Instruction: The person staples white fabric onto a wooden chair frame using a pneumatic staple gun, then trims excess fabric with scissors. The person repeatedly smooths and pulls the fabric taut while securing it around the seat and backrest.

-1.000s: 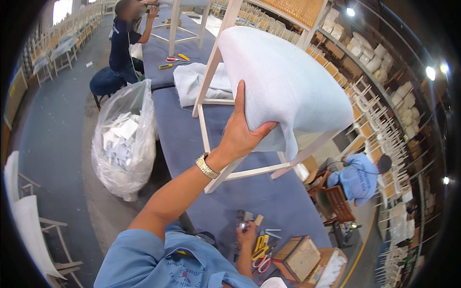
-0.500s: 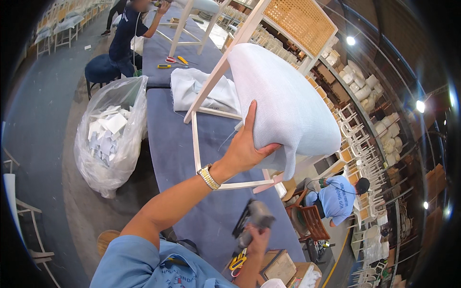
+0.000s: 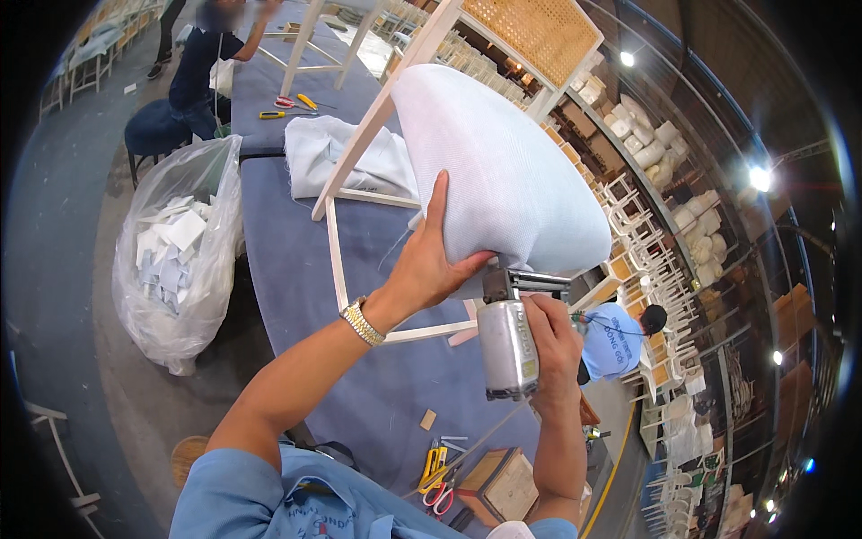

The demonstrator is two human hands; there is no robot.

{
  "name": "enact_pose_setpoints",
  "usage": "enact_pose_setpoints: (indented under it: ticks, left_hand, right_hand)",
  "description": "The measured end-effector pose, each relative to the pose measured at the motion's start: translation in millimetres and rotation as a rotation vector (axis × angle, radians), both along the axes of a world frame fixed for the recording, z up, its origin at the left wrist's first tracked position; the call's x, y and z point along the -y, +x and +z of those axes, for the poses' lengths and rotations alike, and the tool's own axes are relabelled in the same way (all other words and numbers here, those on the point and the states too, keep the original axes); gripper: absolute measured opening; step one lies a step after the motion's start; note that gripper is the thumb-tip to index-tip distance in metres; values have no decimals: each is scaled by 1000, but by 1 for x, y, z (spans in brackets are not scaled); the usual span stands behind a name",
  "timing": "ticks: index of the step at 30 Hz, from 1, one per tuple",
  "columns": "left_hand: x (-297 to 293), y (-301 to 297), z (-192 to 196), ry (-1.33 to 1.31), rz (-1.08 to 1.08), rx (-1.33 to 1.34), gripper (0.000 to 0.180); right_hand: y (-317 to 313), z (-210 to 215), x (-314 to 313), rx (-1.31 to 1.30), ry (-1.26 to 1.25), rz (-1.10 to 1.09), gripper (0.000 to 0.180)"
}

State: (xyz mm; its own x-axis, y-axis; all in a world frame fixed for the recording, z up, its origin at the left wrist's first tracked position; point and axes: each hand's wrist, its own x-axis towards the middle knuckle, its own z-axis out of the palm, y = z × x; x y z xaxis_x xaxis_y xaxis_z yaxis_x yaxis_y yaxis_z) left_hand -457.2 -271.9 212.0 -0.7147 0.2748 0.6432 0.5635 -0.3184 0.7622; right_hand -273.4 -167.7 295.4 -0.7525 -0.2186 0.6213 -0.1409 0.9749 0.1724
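A white wooden chair with a woven cane back [image 3: 539, 38] lies tipped on the table, its padded seat [image 3: 503, 171] covered in pale blue-grey fabric. My left hand [image 3: 420, 265] grips the near edge of that seat, fingers spread over the fabric and thumb pressing at the rim. In my right hand [image 3: 555, 337] is a silver and black staple gun [image 3: 508, 349], its nose up against the seat's lower edge beside my left thumb. Exactly where the nose meets the fabric is hidden.
Folded pale fabric [image 3: 323, 153] lies behind the chair legs on the blue-covered table [image 3: 278, 260]. Yellow cutters [image 3: 433, 463], red-handled scissors [image 3: 438, 497] and a wooden box [image 3: 503, 490] sit close to me. Left stands a plastic bag of scraps [image 3: 162, 314]. Two co-workers [image 3: 613, 341] are nearby.
My right hand has raised the staple gun from low over the table to the seat edge. The loose fabric flap there no longer hangs in view. My left hand keeps its hold.
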Motion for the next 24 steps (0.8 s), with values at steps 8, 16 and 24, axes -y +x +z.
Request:
enact_pose_setpoints:
  ticks: [8,16,24]
  left_hand:
    - [-2,-5,-7,53,-6,-1,120]
    - [-9,-8,-12,10,7,-83,119]
    - [-11,-4,-5,41,-149,12,113]
  right_hand:
    - [11,-9,5,110,-167,-102,56]
    - [40,-166,25,529,-726,-608,59]
    - [75,-442,53,407,-1068,-816,79]
